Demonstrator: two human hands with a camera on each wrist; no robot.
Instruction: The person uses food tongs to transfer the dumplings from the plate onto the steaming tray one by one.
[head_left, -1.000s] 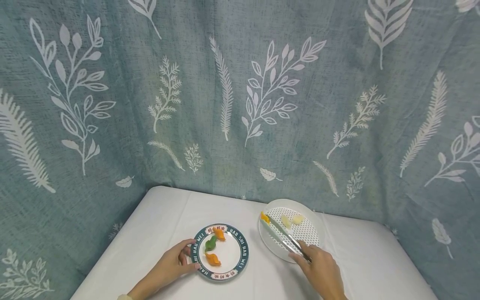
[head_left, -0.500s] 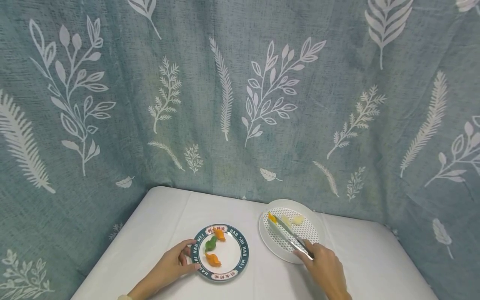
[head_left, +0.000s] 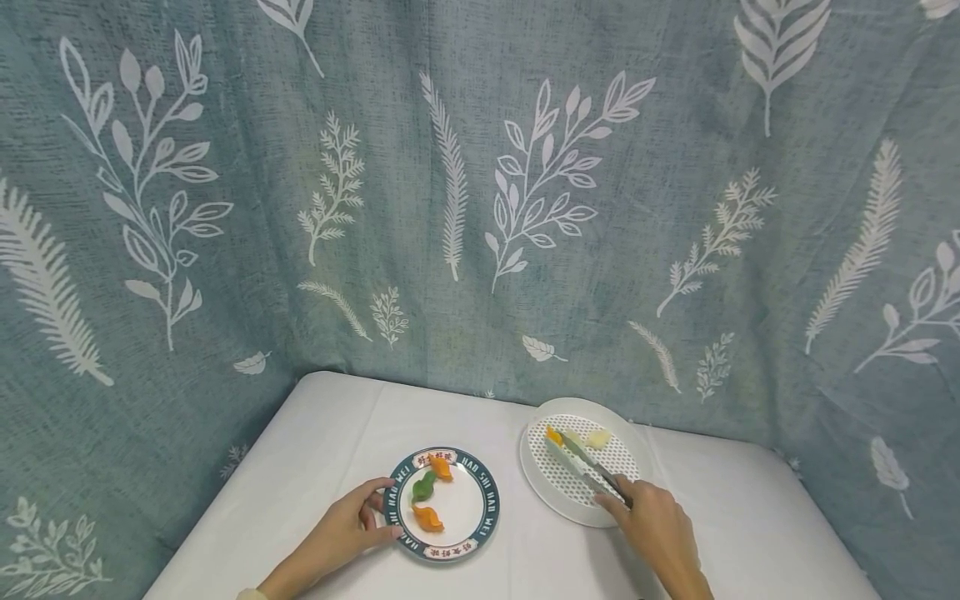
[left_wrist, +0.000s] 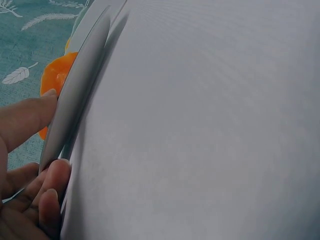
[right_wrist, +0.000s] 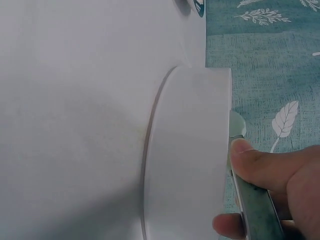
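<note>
My left hand (head_left: 348, 525) holds the left rim of a round plate (head_left: 461, 500) with a dark green lettered border. In the left wrist view, the thumb lies over the plate edge (left_wrist: 82, 85) and fingers sit beneath. On the plate are two orange dumpling-shaped pieces (head_left: 428, 519) and a green one (head_left: 423, 487). My right hand (head_left: 656, 525) grips metal tongs (head_left: 596, 468) with pale green tips. Those tips are around a yellow-orange piece (head_left: 553, 436) inside a white perforated round basket (head_left: 529, 475); whether it touches the bottom, I cannot tell. Two pale yellow pieces (head_left: 598, 439) lie there too, one partly behind the tongs.
A white cloth (head_left: 337, 433) covers the table. Behind it and to both sides hangs a teal curtain (head_left: 465, 333) with white leaf prints. The basket's tall side wall (right_wrist: 190, 150) stands close to the right hand.
The tongs and the yellow-orange piece have moved from the basket's left rim inward to the right. My right hand has shifted slightly right with them. The left hand and plate stay put.
</note>
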